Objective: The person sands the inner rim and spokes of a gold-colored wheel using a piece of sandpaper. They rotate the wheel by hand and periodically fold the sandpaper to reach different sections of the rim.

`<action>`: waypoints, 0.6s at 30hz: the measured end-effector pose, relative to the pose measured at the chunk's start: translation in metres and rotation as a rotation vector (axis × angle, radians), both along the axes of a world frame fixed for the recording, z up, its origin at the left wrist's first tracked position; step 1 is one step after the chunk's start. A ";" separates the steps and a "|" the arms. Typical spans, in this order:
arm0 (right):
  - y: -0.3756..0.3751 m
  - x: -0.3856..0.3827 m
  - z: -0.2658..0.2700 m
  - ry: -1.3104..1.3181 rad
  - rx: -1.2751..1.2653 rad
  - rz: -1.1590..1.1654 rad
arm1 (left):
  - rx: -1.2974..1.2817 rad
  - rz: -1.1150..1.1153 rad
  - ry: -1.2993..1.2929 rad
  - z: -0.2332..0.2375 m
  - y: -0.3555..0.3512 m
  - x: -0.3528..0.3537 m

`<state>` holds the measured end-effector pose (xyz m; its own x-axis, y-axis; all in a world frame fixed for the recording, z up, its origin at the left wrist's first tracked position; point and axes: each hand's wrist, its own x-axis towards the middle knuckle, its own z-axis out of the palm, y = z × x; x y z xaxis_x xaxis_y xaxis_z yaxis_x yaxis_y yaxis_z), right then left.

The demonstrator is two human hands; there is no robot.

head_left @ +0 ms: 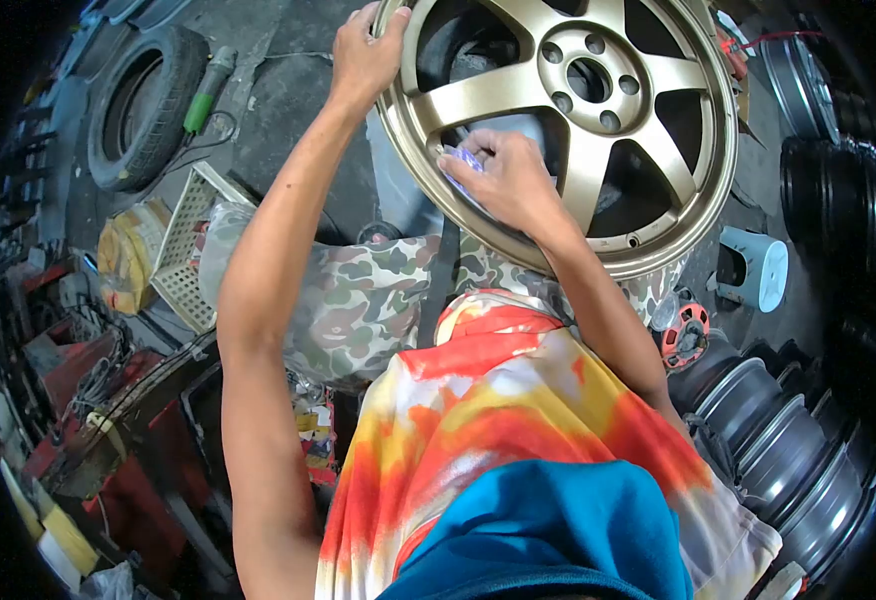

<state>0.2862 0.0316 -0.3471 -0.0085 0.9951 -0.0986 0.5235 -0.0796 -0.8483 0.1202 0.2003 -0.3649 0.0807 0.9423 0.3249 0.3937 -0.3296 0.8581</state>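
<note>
We rest the wheel on our lap | left grip clasps its edge | right grip presses cloth to it | best, we judge: brace firmly, rub evenly.

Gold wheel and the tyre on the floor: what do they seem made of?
The gold wheel, held by the left hand, looks like cast metal, likely alloy, in satin gold paint: rigid spokes, soft highlights. The tyre looks like matt black rubber, dusty. The pale scrap in the right hand could be cloth or paper.
</note>
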 end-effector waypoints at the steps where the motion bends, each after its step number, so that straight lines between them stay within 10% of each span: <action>1: -0.003 0.003 0.009 0.005 0.001 0.003 | 0.001 0.003 0.005 -0.001 0.001 -0.001; 18: -0.008 0.009 0.009 -0.102 -0.155 -0.089 | 0.034 0.028 0.026 -0.002 -0.001 0.000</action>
